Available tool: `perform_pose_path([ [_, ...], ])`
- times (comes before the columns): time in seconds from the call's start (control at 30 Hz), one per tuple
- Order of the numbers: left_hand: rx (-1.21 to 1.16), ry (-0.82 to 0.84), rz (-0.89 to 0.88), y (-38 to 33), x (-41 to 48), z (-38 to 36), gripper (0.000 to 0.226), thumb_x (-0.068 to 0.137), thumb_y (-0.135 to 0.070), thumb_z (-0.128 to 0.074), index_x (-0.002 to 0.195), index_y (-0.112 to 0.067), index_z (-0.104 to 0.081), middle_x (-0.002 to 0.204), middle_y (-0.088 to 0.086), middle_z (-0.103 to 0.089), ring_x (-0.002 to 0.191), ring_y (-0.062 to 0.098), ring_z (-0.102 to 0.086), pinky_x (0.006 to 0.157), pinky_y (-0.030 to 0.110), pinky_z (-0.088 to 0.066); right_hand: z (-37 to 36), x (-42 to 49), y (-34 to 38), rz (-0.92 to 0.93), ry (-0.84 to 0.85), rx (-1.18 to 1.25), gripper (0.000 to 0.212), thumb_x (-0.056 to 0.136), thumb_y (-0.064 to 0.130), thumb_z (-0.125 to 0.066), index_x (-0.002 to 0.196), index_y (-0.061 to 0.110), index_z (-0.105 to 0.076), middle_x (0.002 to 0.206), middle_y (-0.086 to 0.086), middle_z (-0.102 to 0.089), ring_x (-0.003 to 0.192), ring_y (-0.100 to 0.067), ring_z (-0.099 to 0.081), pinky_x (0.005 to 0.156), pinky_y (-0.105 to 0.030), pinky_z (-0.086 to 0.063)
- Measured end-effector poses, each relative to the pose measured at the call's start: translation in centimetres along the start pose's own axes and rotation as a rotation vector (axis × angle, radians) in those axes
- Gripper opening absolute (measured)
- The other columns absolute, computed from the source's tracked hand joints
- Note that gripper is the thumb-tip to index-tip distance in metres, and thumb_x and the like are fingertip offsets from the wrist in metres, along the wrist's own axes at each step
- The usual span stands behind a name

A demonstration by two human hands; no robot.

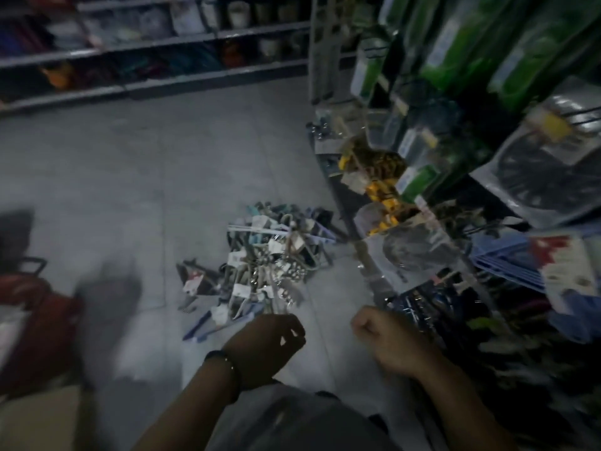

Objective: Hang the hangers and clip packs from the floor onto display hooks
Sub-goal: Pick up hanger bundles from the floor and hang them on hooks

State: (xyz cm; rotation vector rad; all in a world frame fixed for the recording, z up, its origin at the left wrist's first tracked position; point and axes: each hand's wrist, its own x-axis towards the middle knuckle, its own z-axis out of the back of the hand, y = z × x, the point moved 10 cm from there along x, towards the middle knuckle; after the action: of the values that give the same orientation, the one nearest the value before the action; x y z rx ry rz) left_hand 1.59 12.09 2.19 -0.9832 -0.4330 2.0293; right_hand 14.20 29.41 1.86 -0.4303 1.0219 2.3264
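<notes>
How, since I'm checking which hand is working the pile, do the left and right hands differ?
The left hand has a dark wristband; the right hand has a bare wrist. The left hand overlaps the near edge of the floor pile; the right hand sits clear of it, nearer the display rack. Both have curled fingers; the right looks empty, the left's grip is unclear.

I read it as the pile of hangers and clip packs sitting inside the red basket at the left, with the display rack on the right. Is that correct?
Not quite. The head view shows the pile of hangers and clip packs lying on the bare floor, not inside the red basket, which stands apart at the left. The display rack is on the right, as you said.
</notes>
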Motion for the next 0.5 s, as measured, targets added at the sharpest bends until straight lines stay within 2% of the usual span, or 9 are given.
perform_pose_path([
  [0.07, -0.029, -0.013, 0.026, 4.3, -0.1, 1.2, 0.025, 0.106, -0.041, -0.056, 0.124, -0.032, -0.070, 0.118, -0.012, -0.072, 0.092, 0.001, -0.064, 0.069, -0.001, -0.040, -1.5, 3.4, 3.9, 0.002, 0.019, 0.012, 0.017, 0.102, 0.034, -0.063, 0.087, 0.029, -0.067, 0.085, 0.013, -0.072, 0.082, 0.000, -0.067, 0.073, -0.026, -0.053],
  [0.13, -0.046, 0.006, 0.062, 8.7, 0.0, 2.0, 0.024, 0.106, -0.039, -0.056, 0.123, -0.031, -0.071, 0.120, -0.011, -0.073, 0.093, 0.002, -0.065, 0.071, 0.000, -0.042, -3.3, 6.7, 7.5, 0.022, 0.049, 0.011, 0.017, 0.103, 0.036, -0.061, 0.089, 0.029, -0.066, 0.090, 0.011, -0.073, 0.086, -0.005, -0.068, 0.076, -0.029, -0.053],
  [0.17, -0.048, 0.025, 0.082, 10.7, 0.0, 2.4, 0.024, 0.106, -0.038, -0.057, 0.123, -0.030, -0.071, 0.122, -0.009, -0.073, 0.095, 0.004, -0.066, 0.075, 0.004, -0.045, -4.3, 8.3, 9.1, 0.029, 0.079, 0.000, 0.016, 0.104, 0.037, -0.060, 0.091, 0.029, -0.065, 0.092, 0.010, -0.072, 0.088, -0.007, -0.068, 0.076, -0.029, -0.053],
  [0.23, -0.041, 0.062, 0.129, 14.4, -0.2, 3.1, 0.025, 0.106, -0.040, -0.057, 0.125, -0.031, -0.069, 0.125, -0.008, -0.072, 0.105, 0.010, -0.069, 0.089, 0.020, -0.054, -6.4, 11.2, 11.3, 0.029, 0.160, -0.020, 0.015, 0.104, 0.038, -0.060, 0.092, 0.030, -0.066, 0.093, 0.010, -0.071, 0.089, -0.009, -0.068, 0.077, -0.031, -0.055],
  [0.3, -0.068, 0.082, 0.167, 17.1, -0.6, 4.1, 0.025, 0.105, -0.040, -0.057, 0.126, -0.031, -0.068, 0.124, -0.010, -0.072, 0.105, 0.009, -0.069, 0.094, 0.029, -0.057, -7.7, 14.0, 12.6, 0.027, 0.225, -0.041, 0.014, 0.102, 0.039, -0.062, 0.096, 0.029, -0.070, 0.093, 0.010, -0.072, 0.086, -0.007, -0.069, 0.080, -0.033, -0.058],
  [0.4, -0.178, 0.027, 0.260, 21.7, -0.3, 5.9, 0.022, 0.106, -0.035, -0.059, 0.125, -0.031, -0.070, 0.120, -0.012, -0.073, 0.094, 0.000, -0.068, 0.088, 0.021, -0.058, -8.5, 18.8, 13.4, 0.020, 0.294, -0.052, 0.012, 0.102, 0.039, -0.062, 0.099, 0.031, -0.070, 0.095, 0.009, -0.072, 0.085, -0.008, -0.069, 0.077, -0.032, -0.058],
  [0.5, -0.216, -0.020, 0.383, 26.5, 1.5, 6.3, 0.023, 0.107, -0.037, -0.055, 0.125, -0.032, -0.070, 0.121, -0.012, -0.073, 0.100, 0.000, -0.067, 0.091, 0.021, -0.057, -9.3, 25.1, 13.0, 0.034, 0.338, -0.117, 0.012, 0.104, 0.033, -0.058, 0.101, 0.027, -0.068, 0.098, 0.008, -0.071, 0.089, -0.010, -0.068, 0.080, -0.035, -0.058],
])
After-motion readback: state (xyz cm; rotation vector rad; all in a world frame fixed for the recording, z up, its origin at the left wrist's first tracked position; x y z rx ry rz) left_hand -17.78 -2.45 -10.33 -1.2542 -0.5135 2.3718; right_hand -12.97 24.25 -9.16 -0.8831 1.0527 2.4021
